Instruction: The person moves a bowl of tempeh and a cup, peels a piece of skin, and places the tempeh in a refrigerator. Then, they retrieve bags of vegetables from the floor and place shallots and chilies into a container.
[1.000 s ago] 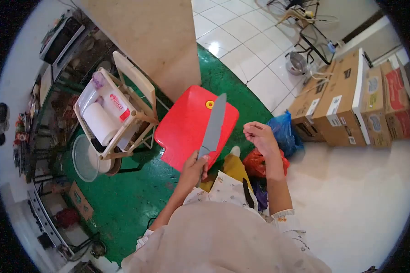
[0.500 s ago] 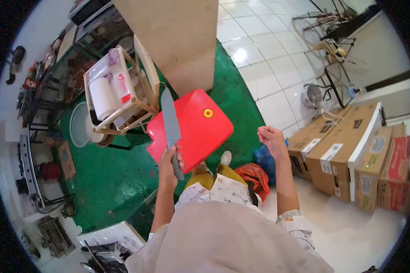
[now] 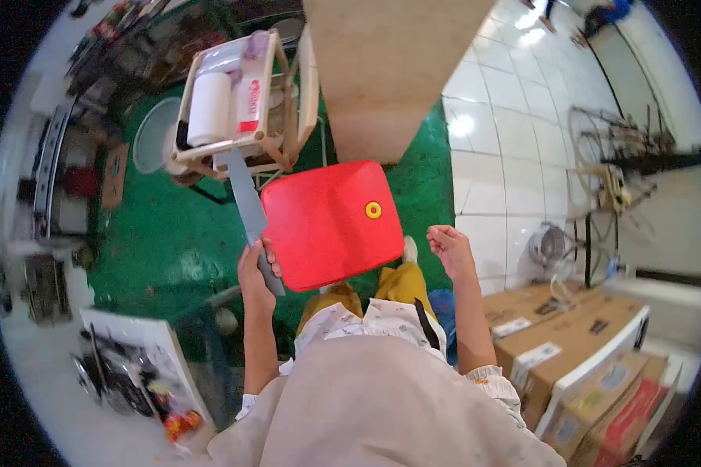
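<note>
A large grey kitchen knife [image 3: 247, 198] is gripped by its handle in my left hand [image 3: 258, 271]. Its blade points up and away from me. Beside the knife is a red board [image 3: 331, 229] with rounded corners and a yellow-rimmed hole [image 3: 373, 210], like a cutting board. The curled fingers of my left hand overlap its left edge; what holds the board up is hidden. To the right of the board, my right hand [image 3: 450, 249] is raised with its fingers curled together. Nothing shows in it, and it touches neither board nor knife.
A cream rack [image 3: 266, 144] with a white paper roll [image 3: 209, 109] stands ahead to the left. Beyond the board is a wooden panel [image 3: 382, 70]. Cardboard boxes [image 3: 568, 338] are stacked at the right. Utensils lie by a white edge at lower left.
My view has turned. My left hand and the knife have shifted left relative to the red board, so the blade no longer crosses it. My right hand is still raised and curled.
</note>
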The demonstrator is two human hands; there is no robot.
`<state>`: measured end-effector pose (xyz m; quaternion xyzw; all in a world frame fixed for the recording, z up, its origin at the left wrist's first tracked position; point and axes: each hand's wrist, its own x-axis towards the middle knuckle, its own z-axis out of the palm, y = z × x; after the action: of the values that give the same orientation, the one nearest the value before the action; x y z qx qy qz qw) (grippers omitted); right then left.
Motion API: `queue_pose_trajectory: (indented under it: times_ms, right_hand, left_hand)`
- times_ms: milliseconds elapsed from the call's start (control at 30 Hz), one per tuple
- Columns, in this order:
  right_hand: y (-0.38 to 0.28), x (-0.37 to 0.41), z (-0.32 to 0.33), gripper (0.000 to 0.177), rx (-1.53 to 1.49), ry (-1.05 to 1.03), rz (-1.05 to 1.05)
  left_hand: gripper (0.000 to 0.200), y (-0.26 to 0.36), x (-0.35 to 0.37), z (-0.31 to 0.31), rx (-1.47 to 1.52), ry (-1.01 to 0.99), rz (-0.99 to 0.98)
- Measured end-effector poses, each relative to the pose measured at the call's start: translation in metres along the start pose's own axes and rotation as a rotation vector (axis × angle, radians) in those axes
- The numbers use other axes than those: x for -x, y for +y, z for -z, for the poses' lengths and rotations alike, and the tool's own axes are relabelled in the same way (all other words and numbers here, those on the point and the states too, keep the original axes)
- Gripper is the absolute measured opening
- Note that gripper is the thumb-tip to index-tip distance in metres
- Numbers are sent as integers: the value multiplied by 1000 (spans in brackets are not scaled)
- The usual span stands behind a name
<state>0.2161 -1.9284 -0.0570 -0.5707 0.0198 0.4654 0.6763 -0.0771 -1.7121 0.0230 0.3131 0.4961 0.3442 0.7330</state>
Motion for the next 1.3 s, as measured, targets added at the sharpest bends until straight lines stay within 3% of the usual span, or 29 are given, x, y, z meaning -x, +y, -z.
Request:
queue_pose_trajectory:
  times_ms: [100,167,400,800,1067,1300]
  right_hand:
    - [-31,-36,12,10,176,-80,-108]
    - [-58,-49,11,10,353,-153,-65]
    - [-113,-85,19,10,403,-259,-86]
    - [-61,-78,4,11,307,-345,-148]
    - [-39,-90,35,9,355,-322,-191]
    - [-58,-121,8,11,461,-375,-135]
  left_hand:
    - [21,-24,13,-25,90,112,-24]
    - [21,-33,19,-38,140,162,-17]
    - [21,-53,64,-66,284,208,-101]
    - [19,-51,114,25,300,442,-192]
    - [21,-58,138,29,320,546,-264]
    - [22,-60,136,19,388,558,-308]
